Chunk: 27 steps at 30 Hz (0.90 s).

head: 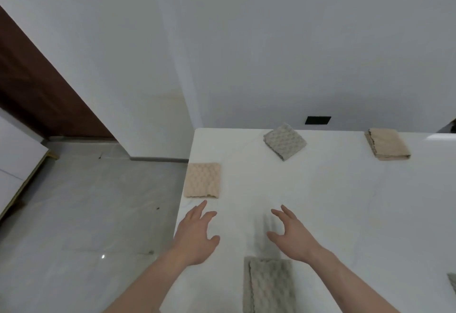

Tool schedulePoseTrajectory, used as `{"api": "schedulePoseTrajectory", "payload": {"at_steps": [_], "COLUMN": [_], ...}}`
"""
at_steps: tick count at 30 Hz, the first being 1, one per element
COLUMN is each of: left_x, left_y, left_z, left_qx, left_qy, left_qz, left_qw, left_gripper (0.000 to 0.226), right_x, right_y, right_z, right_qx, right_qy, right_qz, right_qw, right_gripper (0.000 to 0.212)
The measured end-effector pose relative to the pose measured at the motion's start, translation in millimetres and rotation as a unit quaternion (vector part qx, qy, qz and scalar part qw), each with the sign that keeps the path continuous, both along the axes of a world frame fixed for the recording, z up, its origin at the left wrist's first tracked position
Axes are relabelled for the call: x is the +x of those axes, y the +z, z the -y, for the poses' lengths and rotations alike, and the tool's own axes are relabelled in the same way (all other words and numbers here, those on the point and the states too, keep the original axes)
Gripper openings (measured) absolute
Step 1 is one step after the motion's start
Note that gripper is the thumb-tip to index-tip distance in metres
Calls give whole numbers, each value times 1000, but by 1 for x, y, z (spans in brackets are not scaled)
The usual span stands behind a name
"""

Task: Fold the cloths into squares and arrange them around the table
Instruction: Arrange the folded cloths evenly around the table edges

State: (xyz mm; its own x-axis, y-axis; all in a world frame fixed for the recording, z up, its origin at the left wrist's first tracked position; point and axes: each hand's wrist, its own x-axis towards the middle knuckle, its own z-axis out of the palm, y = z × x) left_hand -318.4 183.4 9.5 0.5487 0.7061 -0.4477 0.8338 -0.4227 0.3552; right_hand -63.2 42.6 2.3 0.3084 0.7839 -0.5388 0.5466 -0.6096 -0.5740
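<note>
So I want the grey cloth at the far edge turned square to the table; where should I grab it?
Pinch the near corner of the grey cloth, coming from the near side: it lies flat, turned diamond-wise, that corner pointing toward the open right hand.

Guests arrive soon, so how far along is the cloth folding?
Four folded cloths lie on the table: beige at the left edge, grey and beige at the far edge, grey nearest. Both hands, left and right, hover empty. A cloth at the frame's right edge is barely visible.
</note>
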Motion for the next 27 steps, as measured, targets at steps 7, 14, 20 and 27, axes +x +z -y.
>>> {"api": "schedulePoseTrajectory", "payload": {"at_steps": [7, 14, 20, 27], "left_x": [-43, -35, -32, -50], "left_y": [5, 13, 19, 21], "left_z": [-24, -10, -23, -74], "left_qx": [-12, -12, -9, -8], "left_qy": [-6, -32, -69, -80], "left_qz": [2, 11, 17, 50], "left_qw": [1000, 999, 997, 995], "left_gripper": [70, 68, 71, 72], "right_x": [-49, -41, -53, -81], "right_y": [4, 6, 11, 14], "right_z": [-7, 17, 31, -12], "right_qx": [9, -7, 3, -5], "right_qy": [-16, -42, -79, -107], "right_qz": [-10, 6, -2, 7], "right_qw": [1000, 999, 997, 994], "right_gripper": [73, 73, 73, 73]}}
